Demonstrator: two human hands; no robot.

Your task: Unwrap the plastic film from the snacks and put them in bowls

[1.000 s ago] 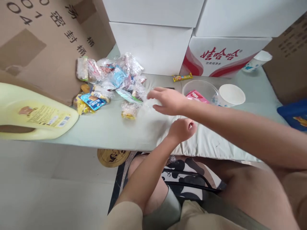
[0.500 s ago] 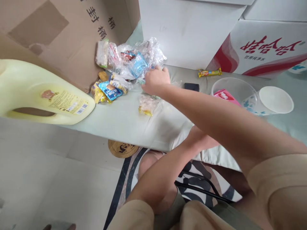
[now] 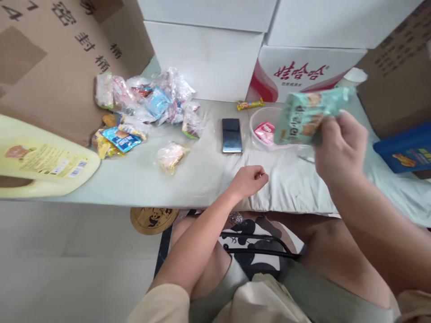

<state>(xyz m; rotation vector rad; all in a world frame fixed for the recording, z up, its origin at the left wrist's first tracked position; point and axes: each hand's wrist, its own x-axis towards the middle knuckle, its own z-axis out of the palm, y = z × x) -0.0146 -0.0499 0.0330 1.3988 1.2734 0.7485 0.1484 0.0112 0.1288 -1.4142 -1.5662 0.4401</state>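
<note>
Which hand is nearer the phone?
Left: the left hand is on the near side of the phone, the right hand well to its right, holding a green packet.

A black smartphone (image 3: 232, 136) lies flat mid-table on the pale green tablecloth (image 3: 124, 186). Toward the table's left end, near its front edge, is a pale yellow handled jug (image 3: 43, 157) with a printed label; behind it rises a brown cardboard box (image 3: 67, 85) printed with black Chinese characters. White cartons (image 3: 204, 63) are stacked along the back edge, beside a red-and-white carton (image 3: 303, 74) with red lettering. A blue package (image 3: 404, 150) sits at the right end. Below the front edge, a round wooden panda-printed disc (image 3: 153, 220) shows above pale floor tiles (image 3: 94, 255).
</note>
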